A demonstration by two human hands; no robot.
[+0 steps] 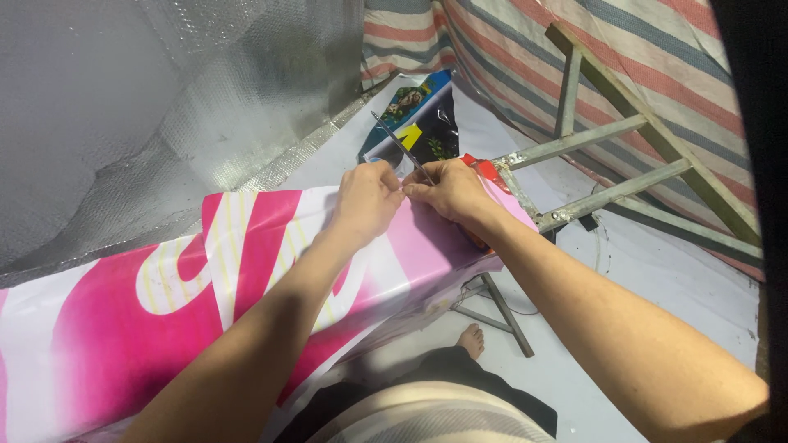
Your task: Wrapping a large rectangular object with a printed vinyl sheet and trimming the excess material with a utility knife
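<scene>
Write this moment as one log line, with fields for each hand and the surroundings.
left hand: pinches pink-and-white printed banner sheet | right hand: holds thin metal rod at the sheet | nearby: grey welded metal frame

Beyond the fingers, to their left, a silvery bubble-foil sheet [164,107] hangs as a wall, creased and dully shining; beyond and to their right a tarpaulin [624,57] striped red, white and blue-grey closes the corner; against it leans a welded metal frame [624,131] of angle bars, its rungs running toward the fingertips; below the fingers lies a pale grey floor [657,287], scuffed and evenly lit; a dark vertical edge [759,123] bounds the far right.
</scene>
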